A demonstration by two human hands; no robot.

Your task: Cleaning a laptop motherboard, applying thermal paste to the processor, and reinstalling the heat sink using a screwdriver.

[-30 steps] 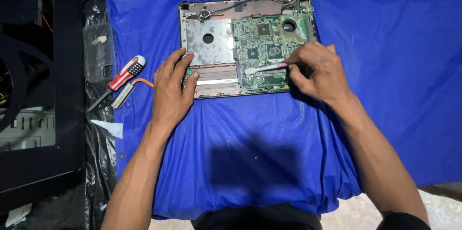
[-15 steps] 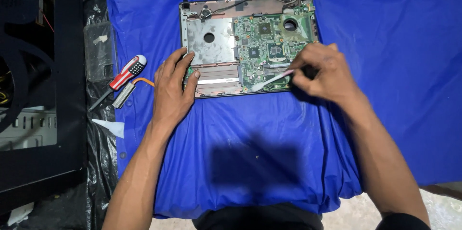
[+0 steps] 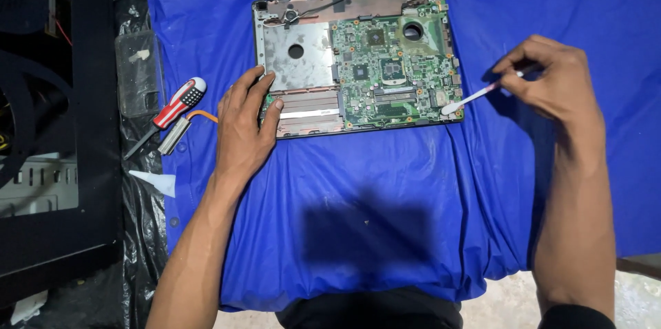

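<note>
I see my left hand [image 3: 242, 126] spread flat on the left edge of the opened laptop base [image 3: 354, 60], which lies on the blue cloth [image 3: 385, 212] over the surface. My right hand [image 3: 547, 81] pinches a small white brush [image 3: 475, 97], its tip by the base's right corner. A red-handled screwdriver [image 3: 172, 109] lies just left, nothing between.

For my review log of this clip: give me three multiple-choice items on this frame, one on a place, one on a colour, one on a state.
1. Where does the screwdriver lie?
A. left of the laptop base
B. on the circuit board
C. in the right hand

2. What colour is the cloth?
A. green
B. blue
C. white

3. What is the right hand doing?
A. lying flat and empty
B. pinching a thin white-tipped stick
C. gripping the screwdriver

Answers: 1 A, it lies at the cloth's left edge, beyond the left hand. 2 B, blue all over. 3 B, the stick reaches the laptop base's right corner.
</note>
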